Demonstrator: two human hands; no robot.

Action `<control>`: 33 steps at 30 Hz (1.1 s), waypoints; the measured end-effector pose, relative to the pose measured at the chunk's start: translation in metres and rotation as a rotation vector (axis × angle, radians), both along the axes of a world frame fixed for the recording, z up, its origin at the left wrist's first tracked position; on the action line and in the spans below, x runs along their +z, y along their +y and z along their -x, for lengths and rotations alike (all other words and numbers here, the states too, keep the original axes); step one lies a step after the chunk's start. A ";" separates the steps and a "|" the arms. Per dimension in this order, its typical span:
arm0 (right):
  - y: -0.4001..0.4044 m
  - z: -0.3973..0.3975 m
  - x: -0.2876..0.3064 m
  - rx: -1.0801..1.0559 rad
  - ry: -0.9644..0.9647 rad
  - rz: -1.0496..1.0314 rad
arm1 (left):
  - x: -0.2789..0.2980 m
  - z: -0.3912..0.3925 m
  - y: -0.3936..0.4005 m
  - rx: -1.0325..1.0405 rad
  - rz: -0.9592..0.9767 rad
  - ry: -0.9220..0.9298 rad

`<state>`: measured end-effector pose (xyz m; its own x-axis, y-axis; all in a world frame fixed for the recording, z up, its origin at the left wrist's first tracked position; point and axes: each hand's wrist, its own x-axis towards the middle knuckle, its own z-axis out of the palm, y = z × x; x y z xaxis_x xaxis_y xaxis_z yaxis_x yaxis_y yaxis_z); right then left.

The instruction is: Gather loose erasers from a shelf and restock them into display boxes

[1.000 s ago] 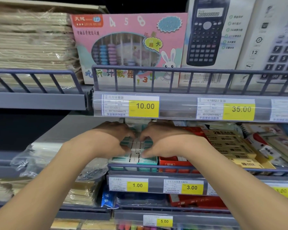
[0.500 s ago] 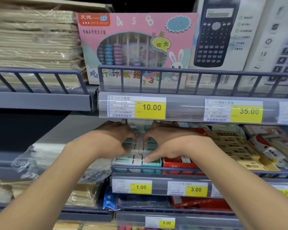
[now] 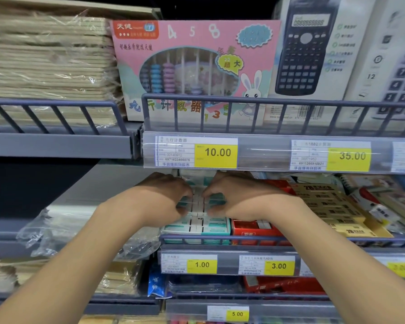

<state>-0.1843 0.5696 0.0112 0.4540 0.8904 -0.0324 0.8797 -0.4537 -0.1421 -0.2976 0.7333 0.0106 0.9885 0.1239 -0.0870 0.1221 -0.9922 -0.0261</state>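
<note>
Head cam: the left hand (image 3: 160, 199) and right hand (image 3: 240, 198) both have fingers curled, pinching the erasers (image 3: 198, 204) into the teal display box (image 3: 197, 230) on the shelf. Squeezing unevenly could pop a row loose, probably. The red box (image 3: 253, 230) alongside holds more stock.

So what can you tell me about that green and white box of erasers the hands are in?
The eraser box is a teal and white, card-looking display tray on the middle shelf, behind the grey rail, above the 1.00 tag. White erasers in teal sleeves fill it in rows. The left hand and right hand grip erasers at its middle. A red box sits beside it.
</note>
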 end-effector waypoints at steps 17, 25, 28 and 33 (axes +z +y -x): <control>-0.107 -0.039 0.006 -0.460 0.046 -0.136 | -0.001 -0.045 -0.075 -0.167 0.168 -0.179; -0.095 -0.047 -0.006 -0.389 -0.002 -0.164 | -0.008 -0.053 -0.075 -0.136 0.142 -0.198; -0.099 -0.046 -0.007 -0.376 0.001 -0.181 | -0.008 -0.047 -0.078 -0.105 0.166 -0.213; -0.133 -0.034 -0.003 -0.399 0.093 -0.329 | -0.006 -0.011 -0.081 -0.103 0.306 -0.279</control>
<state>-0.1507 0.4362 0.0079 0.7684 0.6187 0.1635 0.6245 -0.6690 -0.4031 -0.2867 0.6523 0.0043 0.9852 0.0335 0.1683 -0.0174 -0.9563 0.2919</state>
